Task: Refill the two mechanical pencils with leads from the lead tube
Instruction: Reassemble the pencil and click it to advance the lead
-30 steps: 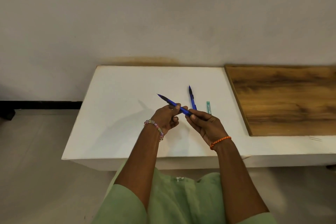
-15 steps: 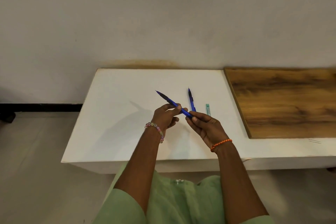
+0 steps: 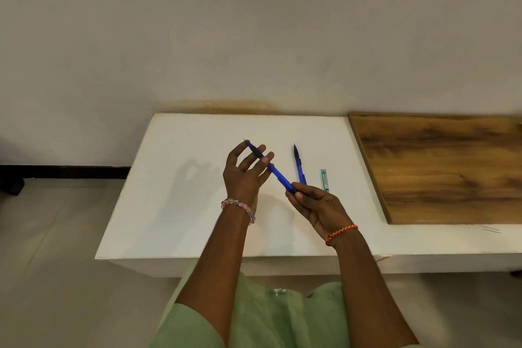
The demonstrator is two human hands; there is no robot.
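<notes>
A blue mechanical pencil is held above the white table, tip pointing up and to the left. My right hand pinches its rear end. My left hand is spread, palm up, fingers apart, with the pencil's dark tip section lying across its fingertips. A second blue mechanical pencil lies on the table just to the right, tip pointing away from me. The small green lead tube lies flat beside it, further right.
A wooden board covers the table's right part. A plain wall rises behind the table's far edge. The table's near edge runs just in front of my lap in green cloth. Tiled floor lies to the left.
My left hand has let go of the pencil barrel, spread its fingers and moved up towards the tip. The right hand still holds the rear end.
</notes>
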